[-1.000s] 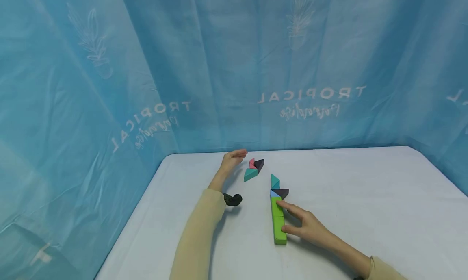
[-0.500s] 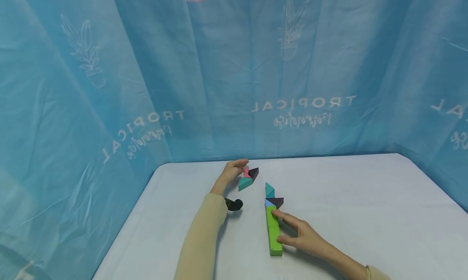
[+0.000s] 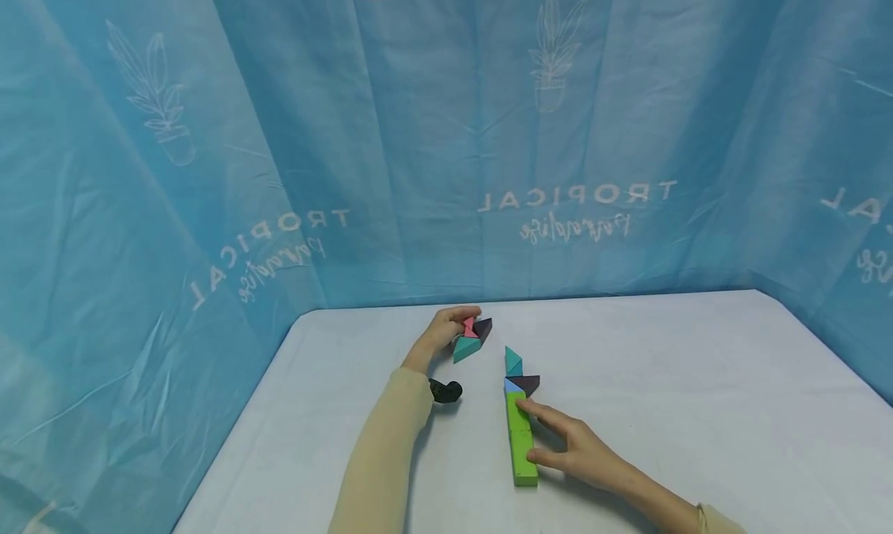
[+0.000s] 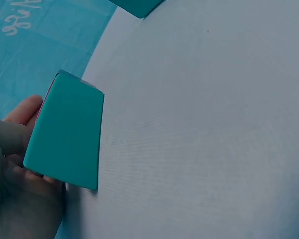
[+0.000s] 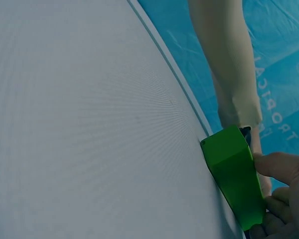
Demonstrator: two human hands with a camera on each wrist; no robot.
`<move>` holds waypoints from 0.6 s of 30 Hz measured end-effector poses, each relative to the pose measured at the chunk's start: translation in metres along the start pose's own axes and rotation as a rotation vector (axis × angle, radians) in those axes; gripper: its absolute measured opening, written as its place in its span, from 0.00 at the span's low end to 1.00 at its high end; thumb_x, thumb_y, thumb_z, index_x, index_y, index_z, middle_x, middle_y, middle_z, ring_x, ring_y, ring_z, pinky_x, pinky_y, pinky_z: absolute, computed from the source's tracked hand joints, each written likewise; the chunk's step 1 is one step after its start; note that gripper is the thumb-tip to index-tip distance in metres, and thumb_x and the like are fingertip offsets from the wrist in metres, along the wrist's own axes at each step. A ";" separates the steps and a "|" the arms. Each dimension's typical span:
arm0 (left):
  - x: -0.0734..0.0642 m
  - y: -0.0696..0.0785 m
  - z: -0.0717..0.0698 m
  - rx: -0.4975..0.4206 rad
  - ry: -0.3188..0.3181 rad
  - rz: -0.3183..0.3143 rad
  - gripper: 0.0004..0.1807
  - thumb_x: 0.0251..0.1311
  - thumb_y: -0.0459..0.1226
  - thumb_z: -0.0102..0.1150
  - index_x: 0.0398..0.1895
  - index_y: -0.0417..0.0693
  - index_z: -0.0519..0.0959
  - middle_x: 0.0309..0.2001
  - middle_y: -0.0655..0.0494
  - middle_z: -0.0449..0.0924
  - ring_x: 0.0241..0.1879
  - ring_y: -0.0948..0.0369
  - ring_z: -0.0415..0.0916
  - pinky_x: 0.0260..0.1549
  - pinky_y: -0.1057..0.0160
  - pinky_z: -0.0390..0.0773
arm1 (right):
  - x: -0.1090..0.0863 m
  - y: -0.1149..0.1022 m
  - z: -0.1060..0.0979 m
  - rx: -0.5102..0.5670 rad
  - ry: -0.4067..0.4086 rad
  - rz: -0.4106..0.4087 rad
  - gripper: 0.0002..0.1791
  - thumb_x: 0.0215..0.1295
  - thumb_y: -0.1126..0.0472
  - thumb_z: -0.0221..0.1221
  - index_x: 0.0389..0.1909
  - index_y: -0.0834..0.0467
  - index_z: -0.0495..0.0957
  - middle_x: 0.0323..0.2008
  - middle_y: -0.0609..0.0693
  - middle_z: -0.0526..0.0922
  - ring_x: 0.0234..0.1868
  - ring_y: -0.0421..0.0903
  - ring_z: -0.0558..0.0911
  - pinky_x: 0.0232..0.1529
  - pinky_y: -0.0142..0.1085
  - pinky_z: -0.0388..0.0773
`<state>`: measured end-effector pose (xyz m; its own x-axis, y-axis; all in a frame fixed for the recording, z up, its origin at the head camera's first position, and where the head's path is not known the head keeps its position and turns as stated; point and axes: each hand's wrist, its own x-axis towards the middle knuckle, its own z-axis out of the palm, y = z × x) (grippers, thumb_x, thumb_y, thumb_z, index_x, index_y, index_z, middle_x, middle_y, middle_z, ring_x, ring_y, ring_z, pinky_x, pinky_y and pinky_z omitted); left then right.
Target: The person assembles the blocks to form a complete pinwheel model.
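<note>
In the head view, my left hand (image 3: 442, 329) reaches round a small cluster at the back of the table. Its fingers and thumb lie on either side of pink triangular blocks (image 3: 470, 329). Against these sit a teal block (image 3: 467, 348) and a dark block (image 3: 484, 329). My right hand (image 3: 577, 445) touches the right side of two green blocks (image 3: 520, 441) in a row, with index finger and thumb spread along them. Beyond them stand a light blue triangle (image 3: 512, 387), a dark block (image 3: 527, 384) and teal triangles (image 3: 513, 361). In the left wrist view, the teal block (image 4: 67, 132) partly hides the left fingers.
The white table (image 3: 663, 379) carries both groups of blocks, with a gap between them. Blue printed curtains (image 3: 432, 146) hang close behind the table and at its sides. A black wrist device (image 3: 446, 391) sticks out from the left sleeve.
My left hand has come to the right, from beside the pink blocks to around them. The right hand stays on the green blocks. The head view has tilted up slightly.
</note>
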<state>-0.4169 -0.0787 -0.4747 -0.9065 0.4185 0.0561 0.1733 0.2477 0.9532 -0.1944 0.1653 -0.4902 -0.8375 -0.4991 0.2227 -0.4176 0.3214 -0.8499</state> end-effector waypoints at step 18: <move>-0.003 -0.001 -0.001 0.012 0.052 -0.026 0.25 0.57 0.17 0.43 0.58 0.38 0.75 0.56 0.46 0.75 0.55 0.54 0.71 0.52 0.61 0.74 | 0.000 -0.003 -0.001 0.002 0.004 0.026 0.39 0.60 0.51 0.64 0.69 0.56 0.61 0.69 0.51 0.61 0.69 0.53 0.58 0.65 0.35 0.58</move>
<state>-0.4151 -0.0808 -0.4755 -0.9296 0.3656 0.0475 0.1540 0.2680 0.9510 -0.1931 0.1650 -0.4875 -0.8494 -0.4873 0.2024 -0.3949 0.3327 -0.8564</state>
